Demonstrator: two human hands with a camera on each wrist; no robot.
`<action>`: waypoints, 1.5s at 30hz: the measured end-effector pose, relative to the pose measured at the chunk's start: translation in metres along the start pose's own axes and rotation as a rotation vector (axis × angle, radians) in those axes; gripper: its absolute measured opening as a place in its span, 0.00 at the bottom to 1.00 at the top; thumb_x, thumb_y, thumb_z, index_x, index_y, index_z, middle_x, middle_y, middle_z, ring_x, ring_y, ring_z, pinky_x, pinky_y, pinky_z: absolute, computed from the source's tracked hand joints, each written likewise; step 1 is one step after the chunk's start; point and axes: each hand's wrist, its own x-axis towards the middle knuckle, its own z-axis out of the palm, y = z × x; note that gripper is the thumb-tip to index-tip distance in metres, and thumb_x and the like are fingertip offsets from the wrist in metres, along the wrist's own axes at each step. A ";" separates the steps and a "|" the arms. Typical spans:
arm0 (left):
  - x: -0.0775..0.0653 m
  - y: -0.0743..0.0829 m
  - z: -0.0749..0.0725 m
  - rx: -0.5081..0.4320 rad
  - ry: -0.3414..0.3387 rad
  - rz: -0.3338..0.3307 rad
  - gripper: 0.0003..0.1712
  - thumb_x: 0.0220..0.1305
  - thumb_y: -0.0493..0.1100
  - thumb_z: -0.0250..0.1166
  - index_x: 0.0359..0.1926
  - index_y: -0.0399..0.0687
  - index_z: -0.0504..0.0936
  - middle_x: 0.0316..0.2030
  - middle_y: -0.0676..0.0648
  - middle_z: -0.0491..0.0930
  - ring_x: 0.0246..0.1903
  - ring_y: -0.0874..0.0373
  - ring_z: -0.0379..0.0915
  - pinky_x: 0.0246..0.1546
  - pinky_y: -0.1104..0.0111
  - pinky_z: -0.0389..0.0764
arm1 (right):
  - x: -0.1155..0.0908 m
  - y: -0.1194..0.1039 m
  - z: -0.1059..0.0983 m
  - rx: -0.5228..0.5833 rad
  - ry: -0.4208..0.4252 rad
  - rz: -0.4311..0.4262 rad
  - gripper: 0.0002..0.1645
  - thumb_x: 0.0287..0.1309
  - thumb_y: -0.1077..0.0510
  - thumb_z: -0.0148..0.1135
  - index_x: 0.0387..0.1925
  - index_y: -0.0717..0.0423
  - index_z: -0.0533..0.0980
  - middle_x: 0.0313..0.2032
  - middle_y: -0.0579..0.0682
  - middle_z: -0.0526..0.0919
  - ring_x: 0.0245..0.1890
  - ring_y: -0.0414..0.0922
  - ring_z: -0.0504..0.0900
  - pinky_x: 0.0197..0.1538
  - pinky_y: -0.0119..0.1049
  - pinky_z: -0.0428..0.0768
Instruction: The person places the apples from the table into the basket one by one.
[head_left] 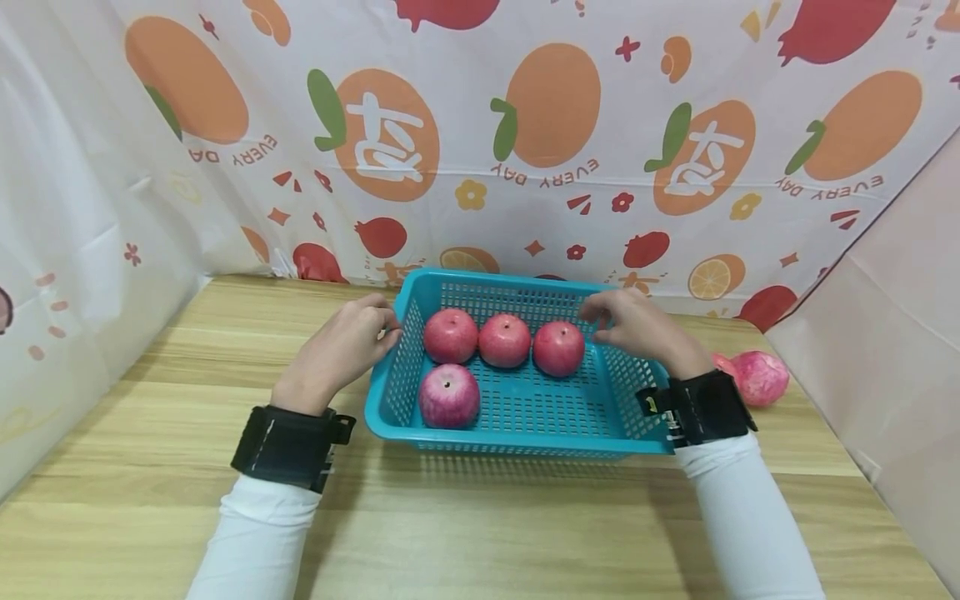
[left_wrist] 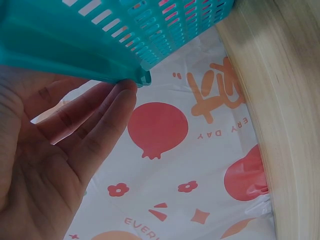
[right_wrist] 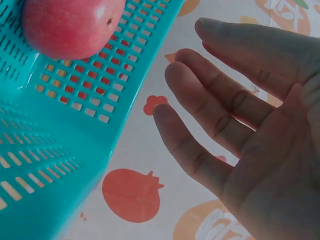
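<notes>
A turquoise plastic basket (head_left: pixel 517 442) stands on the wooden table. Inside are several fruits: a row of three red apples (head_left: pixel 505 340) and a purplish-pink round fruit (head_left: pixel 449 396) at the front left. My left hand (head_left: pixel 348 346) holds the basket's left rim, its fingertips (left_wrist: pixel 127 90) against the rim's outer edge; the thumb is hidden in the left wrist view. Over the right end of the basket hovers my right hand (head_left: pixel 637 325), fingers loosely bent and apart, holding nothing. In the right wrist view, an apple (right_wrist: pixel 72 25) lies in the basket beside that hand.
A pink fruit (head_left: pixel 761 377) lies on the table (head_left: pixel 480 533) to the right, behind my right wrist, with another reddish piece partly hidden next to it. A fruit-printed cloth (head_left: pixel 480 225) hangs along the back and left. A pale wall (head_left: pixel 900 333) bounds the right side.
</notes>
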 end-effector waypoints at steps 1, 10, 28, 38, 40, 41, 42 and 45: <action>0.000 0.000 0.000 0.002 0.000 0.001 0.06 0.52 0.34 0.65 0.32 0.35 0.81 0.29 0.43 0.73 0.28 0.54 0.70 0.29 0.61 0.82 | 0.000 0.001 0.000 0.000 0.001 0.001 0.15 0.48 0.66 0.63 0.42 0.59 0.77 0.38 0.53 0.80 0.34 0.46 0.74 0.37 0.41 0.79; 0.000 0.000 0.000 -0.003 -0.003 -0.002 0.07 0.51 0.34 0.65 0.32 0.34 0.81 0.29 0.43 0.73 0.29 0.53 0.70 0.29 0.61 0.82 | -0.005 0.010 -0.002 -0.005 0.018 0.010 0.15 0.47 0.65 0.65 0.40 0.60 0.77 0.37 0.54 0.80 0.33 0.45 0.74 0.37 0.43 0.80; 0.000 0.000 0.000 0.002 0.000 0.006 0.07 0.51 0.34 0.65 0.33 0.34 0.81 0.30 0.43 0.73 0.29 0.54 0.70 0.30 0.60 0.82 | -0.023 0.028 -0.016 0.045 0.082 0.044 0.15 0.47 0.68 0.63 0.41 0.63 0.76 0.37 0.58 0.79 0.34 0.47 0.75 0.37 0.46 0.80; 0.001 -0.001 0.001 0.002 0.004 0.016 0.07 0.51 0.34 0.65 0.33 0.34 0.81 0.29 0.43 0.73 0.29 0.54 0.70 0.30 0.61 0.82 | -0.030 0.035 -0.024 0.050 0.137 0.046 0.15 0.47 0.66 0.65 0.41 0.62 0.76 0.36 0.57 0.80 0.32 0.46 0.75 0.37 0.47 0.81; 0.001 -0.001 0.001 0.003 0.003 0.017 0.07 0.51 0.34 0.65 0.33 0.34 0.81 0.29 0.43 0.73 0.29 0.54 0.70 0.30 0.60 0.82 | -0.032 0.036 -0.024 0.054 0.137 0.057 0.15 0.47 0.66 0.65 0.41 0.62 0.76 0.36 0.58 0.80 0.32 0.46 0.75 0.38 0.47 0.81; 0.001 -0.001 0.001 0.003 0.002 0.018 0.07 0.51 0.34 0.65 0.33 0.33 0.81 0.29 0.43 0.73 0.29 0.54 0.70 0.30 0.60 0.82 | -0.032 0.036 -0.024 0.056 0.134 0.062 0.15 0.47 0.66 0.64 0.41 0.62 0.76 0.36 0.58 0.79 0.33 0.46 0.75 0.38 0.47 0.81; 0.001 -0.001 0.001 0.004 0.003 0.018 0.07 0.51 0.34 0.65 0.33 0.33 0.81 0.29 0.43 0.73 0.29 0.54 0.70 0.30 0.60 0.82 | -0.033 0.037 -0.024 0.057 0.132 0.068 0.15 0.47 0.66 0.64 0.41 0.62 0.76 0.36 0.58 0.79 0.33 0.47 0.75 0.38 0.48 0.81; 0.001 -0.001 0.001 0.006 0.003 0.018 0.07 0.51 0.34 0.65 0.33 0.33 0.81 0.29 0.43 0.73 0.29 0.54 0.70 0.29 0.61 0.82 | -0.033 0.039 -0.024 0.057 0.138 0.073 0.14 0.47 0.66 0.64 0.40 0.61 0.76 0.36 0.58 0.79 0.33 0.47 0.75 0.38 0.47 0.81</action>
